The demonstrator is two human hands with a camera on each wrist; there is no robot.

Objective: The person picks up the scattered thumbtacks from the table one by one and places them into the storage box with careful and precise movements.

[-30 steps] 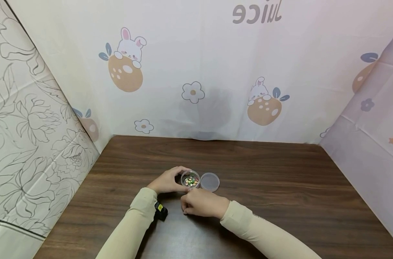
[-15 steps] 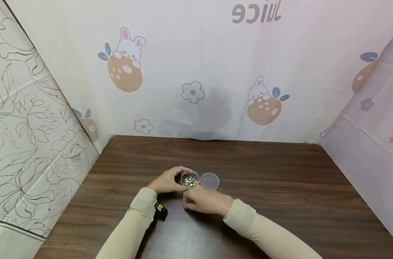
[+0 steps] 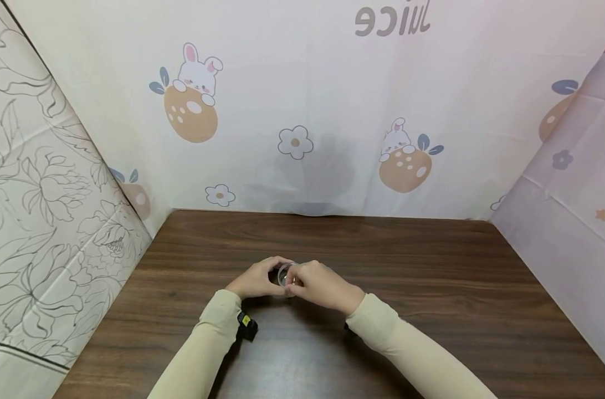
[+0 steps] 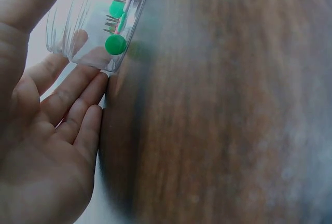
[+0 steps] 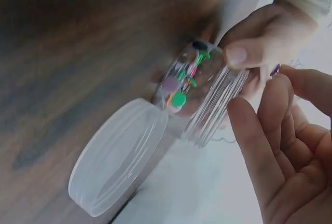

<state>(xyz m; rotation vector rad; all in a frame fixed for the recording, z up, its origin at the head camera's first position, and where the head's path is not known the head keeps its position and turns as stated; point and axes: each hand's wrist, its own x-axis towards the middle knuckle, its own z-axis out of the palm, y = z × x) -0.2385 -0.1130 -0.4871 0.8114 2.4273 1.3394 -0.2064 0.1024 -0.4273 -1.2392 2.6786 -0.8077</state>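
A clear round plastic jar [image 5: 207, 94] stands on the table without its lid. Several thumbtacks [image 4: 115, 44] with coloured flat heads and metal points lie in its bottom. My left hand [image 3: 260, 278] grips the jar's side between thumb and fingers. Over the jar's mouth is my right hand [image 3: 322, 284], with a small purple-headed thumbtack [image 5: 275, 70] pinched between thumb and finger. In the head view this hand covers much of the jar and nearly all of the lid.
The frosted round lid [image 5: 116, 156] rests on the brown wooden table [image 3: 407, 277] right beside the jar. Printed cloth [image 3: 302, 83] hangs along the table's back edge and sides.
From the table in front of the jar, my right hand has moved slightly right, then up and over the jar's opening. The left hand keeps its grip in the same place.
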